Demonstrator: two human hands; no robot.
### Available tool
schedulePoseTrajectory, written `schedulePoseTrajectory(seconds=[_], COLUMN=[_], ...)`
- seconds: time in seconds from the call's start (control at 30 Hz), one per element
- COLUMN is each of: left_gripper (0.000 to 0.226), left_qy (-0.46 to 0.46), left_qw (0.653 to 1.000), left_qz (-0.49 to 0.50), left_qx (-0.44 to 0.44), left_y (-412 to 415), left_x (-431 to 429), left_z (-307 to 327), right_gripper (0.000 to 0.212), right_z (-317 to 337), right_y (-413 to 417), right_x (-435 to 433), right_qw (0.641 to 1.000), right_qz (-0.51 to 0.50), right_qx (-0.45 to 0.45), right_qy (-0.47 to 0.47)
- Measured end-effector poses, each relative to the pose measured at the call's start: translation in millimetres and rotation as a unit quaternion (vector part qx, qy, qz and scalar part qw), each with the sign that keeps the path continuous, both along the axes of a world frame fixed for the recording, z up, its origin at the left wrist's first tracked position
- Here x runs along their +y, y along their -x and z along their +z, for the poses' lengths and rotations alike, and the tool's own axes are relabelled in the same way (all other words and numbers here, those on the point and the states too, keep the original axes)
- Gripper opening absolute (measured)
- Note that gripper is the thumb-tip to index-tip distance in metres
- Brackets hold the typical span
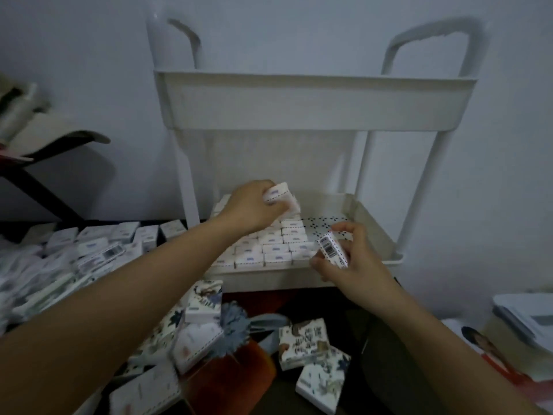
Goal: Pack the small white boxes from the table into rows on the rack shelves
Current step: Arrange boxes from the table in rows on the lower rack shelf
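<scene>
Past the patterned boxes (311,342) lying nearest, the left hand (254,205) is pinching a white box (279,194) over the packed rows (275,250) on the lower shelf (374,223) — best pressing it flush against its neighbours — while the right hand (356,262) is gripping a barcoded box (332,250) in curled fingers.
</scene>
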State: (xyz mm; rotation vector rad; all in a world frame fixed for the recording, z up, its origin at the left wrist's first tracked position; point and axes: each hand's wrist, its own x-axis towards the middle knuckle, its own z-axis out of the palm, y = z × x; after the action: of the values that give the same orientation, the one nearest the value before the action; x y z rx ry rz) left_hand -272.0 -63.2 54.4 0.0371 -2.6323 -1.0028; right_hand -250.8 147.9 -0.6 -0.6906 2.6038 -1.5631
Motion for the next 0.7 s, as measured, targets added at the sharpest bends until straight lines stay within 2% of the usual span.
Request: schedulePoseTrajectory(seconds=[0.03,0.1,0.2,0.33,0.47,0.57,0.7], left_gripper=[0.022,0.037,0.045,0.035,0.029,0.031,0.037], left_qy=[0.061,0.114,0.123,0.106,0.151,0.197,0.266], left_qw=[0.998,0.992,0.99,0.994,0.987,0.976,0.956], left_qz=[0.015,0.031,0.031,0.022,-0.026,-0.037,-0.055], left_qx=[-0.012,-0.05,-0.067,-0.004,-0.041,-0.079,-0.115], left_y=[15.5,46.9,82.9,112.3,128.5,134.7,137.7], left_x=[-1.7,-6.2,-12.4,-16.3,-16.8,-17.8,-22.6], left_z=[2.0,4.7,6.0,-0.4,-14.6,-26.9,-36.7], right_gripper=[0.049,0.04,0.023,0.011,0.02,0.011,0.024], right_z=[-0.6,-0.6,0.5,3.7,4.0,2.3,-3.7], right_y=[10.6,30.6,56.8,82.9,102.9,118.0,152.3], right_x=[-2.4,-8.3,-17.1,-22.1,-23.3,-26.7,-33.9], right_qw=[1.0,1.0,0.999,0.997,0.991,0.987,0.984], right_qz=[0.001,-0.01,-0.035,-0.065,-0.085,-0.115,-0.145], right_qx=[-0.008,-0.005,0.008,0.029,0.091,0.114,0.099], right_qy=[0.01,0.016,0.027,0.032,-0.05,-0.012,0.035])
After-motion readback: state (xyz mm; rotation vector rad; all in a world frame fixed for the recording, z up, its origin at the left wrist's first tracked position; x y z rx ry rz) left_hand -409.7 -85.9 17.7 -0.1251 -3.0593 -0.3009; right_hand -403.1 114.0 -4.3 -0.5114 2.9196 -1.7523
